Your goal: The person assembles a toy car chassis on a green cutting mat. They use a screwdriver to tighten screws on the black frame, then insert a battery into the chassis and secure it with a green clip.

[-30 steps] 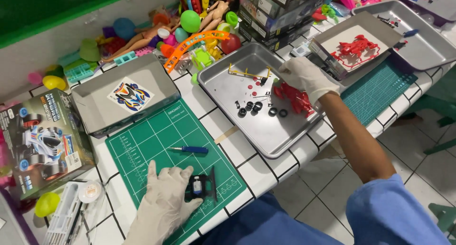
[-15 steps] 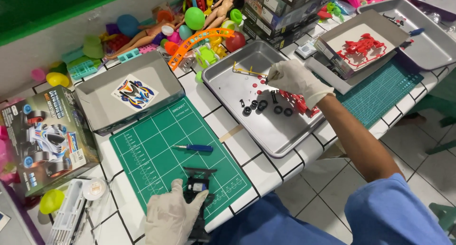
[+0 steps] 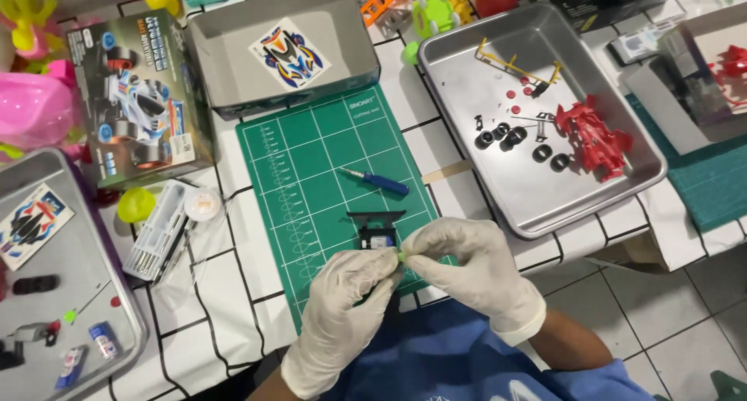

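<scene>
Green piece point(image 3: 401, 255) pinched between both grips, motor point(image 3: 377, 241) just behind

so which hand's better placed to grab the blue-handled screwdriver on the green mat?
Probably right. The right hand sits nearer the blue-handled screwdriver; both gloved hands pinch a tiny green part, and the left hand sits lower.

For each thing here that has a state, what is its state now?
Left hand: gloved, pinching a small green part together with the right hand.
Right hand: gloved, fingertips meeting the left hand's.
Black motor assembly: lying on the green cutting mat, just beyond the fingertips.
Blue screwdriver: lying flat on the mat, untouched.
Red car chassis: in the metal tray, wheels loose beside it.
Kit box: lying beside the mat.
</scene>
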